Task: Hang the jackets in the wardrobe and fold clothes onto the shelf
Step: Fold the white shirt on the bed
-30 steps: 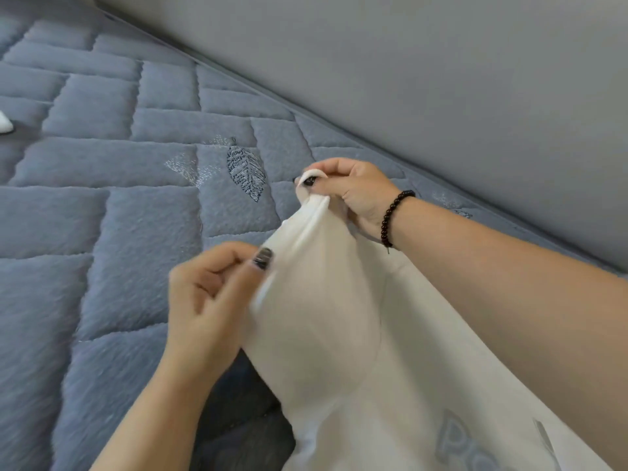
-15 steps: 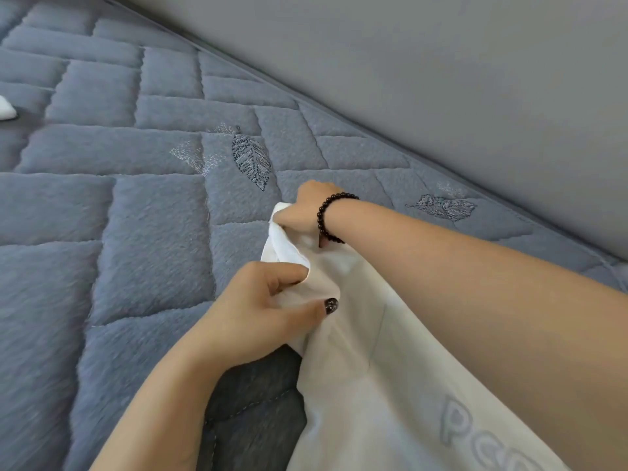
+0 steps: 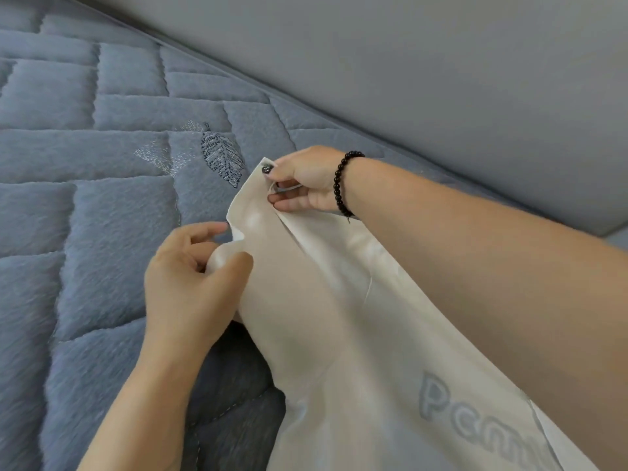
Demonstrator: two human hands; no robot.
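A white garment (image 3: 339,334) with grey lettering near its lower right lies stretched over a blue quilted bed (image 3: 85,215). My right hand (image 3: 302,180), with a black bead bracelet at the wrist, pinches the far corner of the fabric between thumb and fingers. Nearer to me, my left hand (image 3: 190,277) grips a bunched fold at the garment's left edge, thumb pressed on top. The two hands hold the cloth's upper end taut between them. My right forearm covers part of the garment.
The bed cover has stitched panels and an embroidered leaf (image 3: 221,158) just left of my right hand. A grey padded headboard or wall (image 3: 441,79) runs diagonally across the top right. A darker blue cloth (image 3: 234,385) lies under the garment's near left side.
My right hand has turned so that thumb and fingertips show, pinching the corner a little farther out. My left hand has shifted left along the edge, and the fabric is spread wider.
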